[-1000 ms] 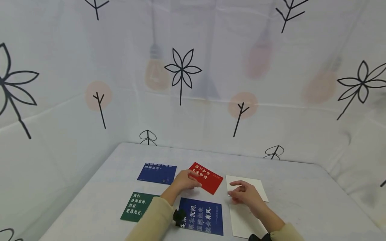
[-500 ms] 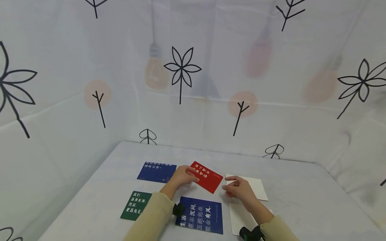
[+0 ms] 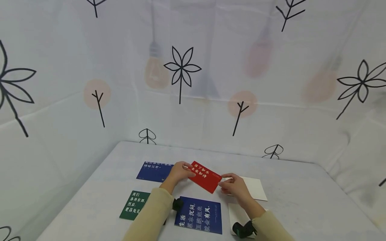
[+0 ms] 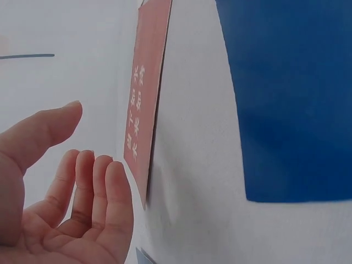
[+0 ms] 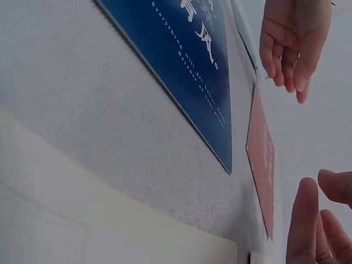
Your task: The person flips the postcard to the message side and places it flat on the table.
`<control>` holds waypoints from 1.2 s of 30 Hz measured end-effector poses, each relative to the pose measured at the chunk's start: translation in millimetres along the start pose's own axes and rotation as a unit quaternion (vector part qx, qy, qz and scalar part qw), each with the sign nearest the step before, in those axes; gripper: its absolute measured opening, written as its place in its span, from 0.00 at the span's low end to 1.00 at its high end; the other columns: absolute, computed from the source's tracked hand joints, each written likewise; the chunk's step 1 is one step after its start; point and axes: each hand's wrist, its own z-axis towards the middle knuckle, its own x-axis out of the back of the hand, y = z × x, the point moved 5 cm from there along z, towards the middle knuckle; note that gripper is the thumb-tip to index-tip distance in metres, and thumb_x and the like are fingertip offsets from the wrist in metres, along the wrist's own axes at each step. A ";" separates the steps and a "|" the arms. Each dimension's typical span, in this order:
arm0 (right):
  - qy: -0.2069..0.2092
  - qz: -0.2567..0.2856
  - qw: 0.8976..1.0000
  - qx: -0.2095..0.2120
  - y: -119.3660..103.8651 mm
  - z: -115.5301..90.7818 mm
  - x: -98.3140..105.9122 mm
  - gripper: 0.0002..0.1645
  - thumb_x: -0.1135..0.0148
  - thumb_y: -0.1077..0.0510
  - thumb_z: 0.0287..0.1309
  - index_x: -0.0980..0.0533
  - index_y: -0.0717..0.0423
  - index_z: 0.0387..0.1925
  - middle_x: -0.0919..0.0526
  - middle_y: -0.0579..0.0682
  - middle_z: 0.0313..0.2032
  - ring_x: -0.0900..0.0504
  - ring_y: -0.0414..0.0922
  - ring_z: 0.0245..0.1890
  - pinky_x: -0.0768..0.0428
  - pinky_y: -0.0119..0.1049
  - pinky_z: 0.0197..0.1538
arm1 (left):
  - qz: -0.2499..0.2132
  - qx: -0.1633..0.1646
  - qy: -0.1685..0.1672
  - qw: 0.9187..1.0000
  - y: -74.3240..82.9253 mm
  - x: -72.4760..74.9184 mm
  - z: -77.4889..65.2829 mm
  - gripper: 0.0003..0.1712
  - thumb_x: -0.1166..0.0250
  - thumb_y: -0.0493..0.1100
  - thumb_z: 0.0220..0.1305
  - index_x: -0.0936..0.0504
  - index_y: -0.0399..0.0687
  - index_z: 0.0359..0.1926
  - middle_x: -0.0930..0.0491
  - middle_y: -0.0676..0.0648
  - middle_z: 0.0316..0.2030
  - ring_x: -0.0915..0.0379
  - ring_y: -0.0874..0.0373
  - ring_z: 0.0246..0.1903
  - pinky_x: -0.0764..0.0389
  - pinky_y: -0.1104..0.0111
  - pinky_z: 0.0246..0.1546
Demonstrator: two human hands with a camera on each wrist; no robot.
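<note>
A red card (image 3: pixel 208 183) with white lettering lies at a slant on the table between both hands. My left hand (image 3: pixel 179 172) hovers at its upper left corner, fingers loosely bent and thumb apart. In the left wrist view that hand (image 4: pixel 96 234) holds nothing, and the red card (image 4: pixel 148 93) shows just beyond the fingertips. At the card's right edge is my right hand (image 3: pixel 236 188), thumb and index finger spread. The right wrist view shows a gap between the right hand (image 5: pixel 308 225) and the red card (image 5: pixel 259 159).
A blue card (image 3: pixel 153 172) lies at the back left, a green card (image 3: pixel 132 207) at the front left. Another blue card (image 3: pixel 212 217) sits front centre. Two white cards, one behind (image 3: pixel 257 189) and one nearer (image 3: pixel 236 212), are partly covered by the right arm.
My right hand has moved left, from over the white cards to the red card's right edge. The left hand has shifted slightly up and left.
</note>
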 end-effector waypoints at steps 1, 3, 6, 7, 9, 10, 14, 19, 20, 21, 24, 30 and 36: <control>0.001 0.000 1.000 -0.001 -0.8 0.9 -0.6 0.24 0.35 0.61 0.53 0.29 0.66 0.50 0.22 0.55 0.31 0.20 0.45 0.24 0.18 0.37 0.33 | -0.002 -0.003 0.002 1.000 0.2 0.3 0.8 0.23 0.28 0.37 0.48 0.22 0.37 0.47 0.22 0.44 0.34 0.25 0.53 0.33 0.21 0.63 0.30; 0.002 0.002 1.000 -0.003 -1.5 3.2 -1.8 0.24 0.35 0.61 0.53 0.29 0.67 0.50 0.22 0.55 0.31 0.19 0.45 0.25 0.18 0.37 0.33 | -0.005 -0.007 0.005 1.000 0.6 1.1 2.3 0.23 0.29 0.36 0.48 0.22 0.37 0.47 0.22 0.45 0.35 0.25 0.53 0.34 0.21 0.63 0.31; 0.005 0.004 1.000 -0.005 -2.6 5.5 -3.1 0.24 0.35 0.61 0.52 0.30 0.67 0.50 0.22 0.56 0.32 0.19 0.45 0.26 0.18 0.38 0.34 | -0.011 -0.007 0.014 1.000 1.1 2.4 4.6 0.24 0.29 0.36 0.49 0.23 0.37 0.49 0.21 0.44 0.36 0.24 0.52 0.35 0.21 0.62 0.34; 0.006 0.004 1.000 -0.004 -3.3 6.1 -3.3 0.24 0.35 0.61 0.52 0.30 0.66 0.50 0.22 0.57 0.32 0.19 0.45 0.26 0.18 0.38 0.34 | -0.012 -0.004 0.019 1.000 1.0 2.9 5.2 0.25 0.29 0.36 0.49 0.23 0.37 0.49 0.21 0.43 0.37 0.24 0.51 0.36 0.21 0.61 0.36; 0.009 0.005 1.000 -0.004 -4.2 6.8 -3.5 0.24 0.36 0.62 0.52 0.30 0.67 0.50 0.23 0.57 0.32 0.19 0.46 0.28 0.18 0.38 0.34 | -0.012 0.001 0.027 1.000 0.7 3.7 6.4 0.26 0.29 0.36 0.49 0.24 0.38 0.51 0.21 0.42 0.40 0.24 0.50 0.38 0.21 0.59 0.38; 0.010 0.004 1.000 -0.005 -4.6 6.7 -3.5 0.25 0.36 0.62 0.52 0.30 0.67 0.51 0.23 0.58 0.33 0.18 0.46 0.28 0.18 0.38 0.35 | -0.011 0.003 0.031 0.999 0.4 4.2 6.8 0.27 0.29 0.36 0.49 0.24 0.38 0.52 0.21 0.42 0.41 0.24 0.48 0.40 0.21 0.58 0.40; 0.013 0.002 1.000 -0.008 -4.4 7.2 -3.4 0.25 0.36 0.62 0.52 0.30 0.68 0.51 0.24 0.58 0.34 0.19 0.47 0.30 0.18 0.38 0.35 | -0.003 0.010 0.046 0.999 -1.7 6.5 7.5 0.29 0.29 0.36 0.49 0.25 0.40 0.54 0.22 0.40 0.46 0.26 0.45 0.44 0.22 0.55 0.43; 0.012 -0.009 1.000 -0.009 -2.2 10.2 -3.3 0.25 0.35 0.62 0.52 0.30 0.68 0.51 0.24 0.59 0.36 0.20 0.48 0.33 0.18 0.39 0.37 | 0.015 0.006 0.052 0.999 -4.7 7.2 10.1 0.28 0.29 0.36 0.49 0.24 0.40 0.54 0.24 0.39 0.48 0.28 0.43 0.47 0.23 0.55 0.44; 0.012 -0.011 1.000 -0.010 -2.1 10.9 -3.2 0.25 0.35 0.62 0.52 0.30 0.68 0.51 0.24 0.59 0.37 0.20 0.49 0.33 0.18 0.39 0.37 | 0.016 0.006 0.051 0.999 -5.3 6.9 10.9 0.28 0.29 0.36 0.49 0.24 0.40 0.54 0.24 0.39 0.48 0.28 0.43 0.47 0.23 0.55 0.44; 0.011 -0.014 1.000 -0.011 -1.9 11.5 -3.2 0.25 0.35 0.62 0.52 0.30 0.68 0.51 0.24 0.59 0.37 0.20 0.49 0.34 0.18 0.39 0.37 | 0.016 0.006 0.050 0.999 -5.7 6.3 11.7 0.28 0.29 0.36 0.49 0.24 0.40 0.53 0.24 0.39 0.48 0.28 0.43 0.47 0.23 0.54 0.44; 0.005 -0.016 1.000 -0.017 -1.3 13.0 -4.7 0.26 0.35 0.62 0.52 0.31 0.68 0.52 0.24 0.60 0.38 0.21 0.50 0.36 0.18 0.39 0.38 | 0.015 0.009 0.048 0.999 -7.6 5.3 13.4 0.27 0.29 0.36 0.48 0.24 0.41 0.53 0.25 0.39 0.49 0.29 0.43 0.48 0.23 0.54 0.45; -0.002 -0.019 1.000 -0.018 -0.8 15.7 -8.4 0.28 0.35 0.62 0.51 0.32 0.68 0.52 0.25 0.61 0.40 0.23 0.53 0.39 0.18 0.39 0.38 | 0.024 0.024 0.045 0.998 -9.4 5.8 12.0 0.26 0.28 0.36 0.48 0.23 0.41 0.51 0.25 0.39 0.48 0.28 0.44 0.47 0.24 0.54 0.45; 0.004 -0.032 0.999 -0.016 -3.1 16.6 -9.8 0.27 0.35 0.63 0.51 0.31 0.68 0.52 0.25 0.61 0.41 0.24 0.55 0.41 0.18 0.39 0.40 | 0.047 0.041 0.044 0.997 -9.1 9.2 8.7 0.26 0.28 0.35 0.47 0.23 0.39 0.50 0.23 0.40 0.44 0.27 0.46 0.42 0.22 0.56 0.42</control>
